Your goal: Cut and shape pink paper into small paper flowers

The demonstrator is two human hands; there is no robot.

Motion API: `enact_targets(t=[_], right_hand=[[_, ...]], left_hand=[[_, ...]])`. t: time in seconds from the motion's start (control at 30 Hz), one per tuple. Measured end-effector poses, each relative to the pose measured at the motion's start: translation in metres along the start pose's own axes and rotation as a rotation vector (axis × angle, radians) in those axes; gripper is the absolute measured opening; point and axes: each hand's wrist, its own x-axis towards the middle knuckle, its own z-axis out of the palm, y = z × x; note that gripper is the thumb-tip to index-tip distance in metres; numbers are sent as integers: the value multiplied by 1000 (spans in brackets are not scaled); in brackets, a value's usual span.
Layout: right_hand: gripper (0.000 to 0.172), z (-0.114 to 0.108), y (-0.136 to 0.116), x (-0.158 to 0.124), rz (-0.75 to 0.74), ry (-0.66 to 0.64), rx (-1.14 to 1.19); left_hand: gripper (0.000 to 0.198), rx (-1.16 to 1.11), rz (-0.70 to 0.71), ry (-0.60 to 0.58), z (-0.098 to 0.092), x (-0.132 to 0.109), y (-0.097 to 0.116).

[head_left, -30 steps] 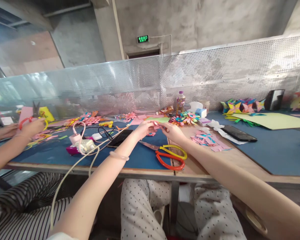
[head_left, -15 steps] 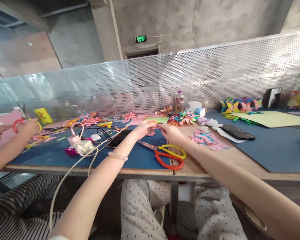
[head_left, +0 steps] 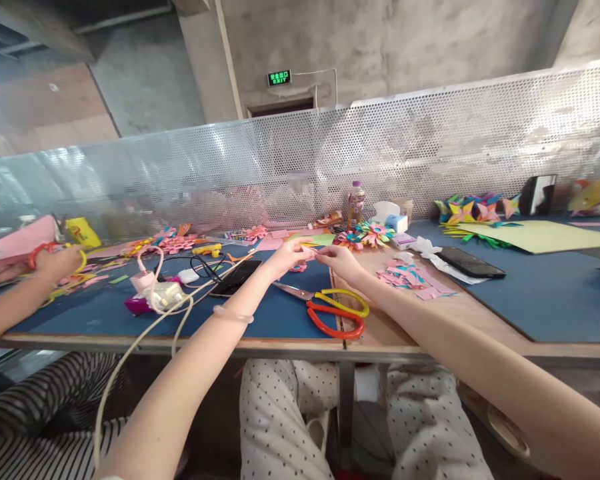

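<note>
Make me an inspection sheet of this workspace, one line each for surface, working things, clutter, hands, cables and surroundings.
Surface: table with blue mats and bare wood between.
Working things: small pink paper at the fingertips, its fold too small to tell; scissors lying nearby, handles red and yellow.
Clutter: paper scraps, paper flowers, purple-capped bottle.
Hands: left hand and right hand meet, fingers pinching the paper.
Cables: a white cable hangs over the front edge; a thin black one lies on the mat.
Surroundings: perforated metal screen behind; lit exit sign; co-worker's hand at picture left.
</note>
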Motion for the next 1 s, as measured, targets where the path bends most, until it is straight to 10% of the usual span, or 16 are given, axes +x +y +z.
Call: enact_targets(t=[0.27, 1.0], right_hand=[[24, -3, -10, -3, 197, 38, 260], [22, -4, -8, -2, 130, -10, 223]], left_hand=[[35, 30, 27, 146, 10, 2, 3], [25, 155, 83, 44, 4, 2, -1]])
